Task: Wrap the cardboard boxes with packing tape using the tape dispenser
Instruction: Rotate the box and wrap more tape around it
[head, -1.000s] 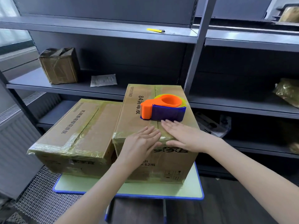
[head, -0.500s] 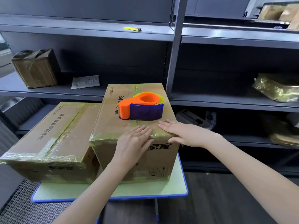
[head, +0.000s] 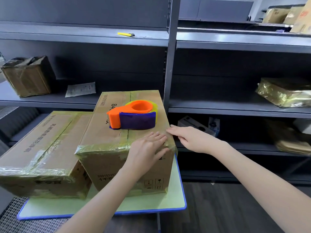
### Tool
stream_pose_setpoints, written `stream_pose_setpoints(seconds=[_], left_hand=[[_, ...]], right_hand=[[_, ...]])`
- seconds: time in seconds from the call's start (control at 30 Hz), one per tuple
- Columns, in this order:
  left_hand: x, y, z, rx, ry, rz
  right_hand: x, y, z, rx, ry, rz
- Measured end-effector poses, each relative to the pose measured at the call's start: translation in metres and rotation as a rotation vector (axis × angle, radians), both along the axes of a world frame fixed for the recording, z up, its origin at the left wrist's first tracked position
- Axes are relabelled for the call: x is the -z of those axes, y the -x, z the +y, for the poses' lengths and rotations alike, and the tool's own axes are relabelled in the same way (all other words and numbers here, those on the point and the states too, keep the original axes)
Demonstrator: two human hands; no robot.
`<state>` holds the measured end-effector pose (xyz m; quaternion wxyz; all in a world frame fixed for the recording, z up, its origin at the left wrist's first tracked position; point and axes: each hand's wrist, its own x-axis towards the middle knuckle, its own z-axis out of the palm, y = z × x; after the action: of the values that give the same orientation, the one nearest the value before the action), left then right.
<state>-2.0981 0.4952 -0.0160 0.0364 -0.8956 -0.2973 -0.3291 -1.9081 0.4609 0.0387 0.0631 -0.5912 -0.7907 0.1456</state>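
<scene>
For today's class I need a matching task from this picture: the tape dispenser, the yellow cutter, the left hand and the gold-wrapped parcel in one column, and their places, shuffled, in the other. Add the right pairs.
Things
1. tape dispenser
2. yellow cutter
3. left hand
4. gold-wrapped parcel

Places
A. on the upper shelf
B. on the right-hand shelf
C. on top of the taller box
D. flat on the taped near edge of the taller box

Pairs: 1-C, 2-A, 3-D, 4-B
</scene>
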Motion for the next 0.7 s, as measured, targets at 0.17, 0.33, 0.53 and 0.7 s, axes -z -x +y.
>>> stream_pose_setpoints(seconds=[0.17, 0.33, 0.53, 0.7], left_hand=[[0.007, -0.014, 0.002, 0.058, 0.030, -0.014], [0.010, -0.016, 0.000, 0.045, 0.001, -0.049], [0.007, -0.011, -0.002, 0.061, 0.013, 0.025], [0.012, -0.017, -0.010, -0.034, -0.052, 0.119]], right_hand=[[0.007, -0.010, 0.001, -0.045, 0.016, -0.112], [0.006, -0.006, 0.008, -0.100, 0.011, -0.167], [0.001, -0.001, 0.011, -0.095, -0.006, -0.185], [0.001, 0.004, 0.007, -0.074, -0.055, -0.156]])
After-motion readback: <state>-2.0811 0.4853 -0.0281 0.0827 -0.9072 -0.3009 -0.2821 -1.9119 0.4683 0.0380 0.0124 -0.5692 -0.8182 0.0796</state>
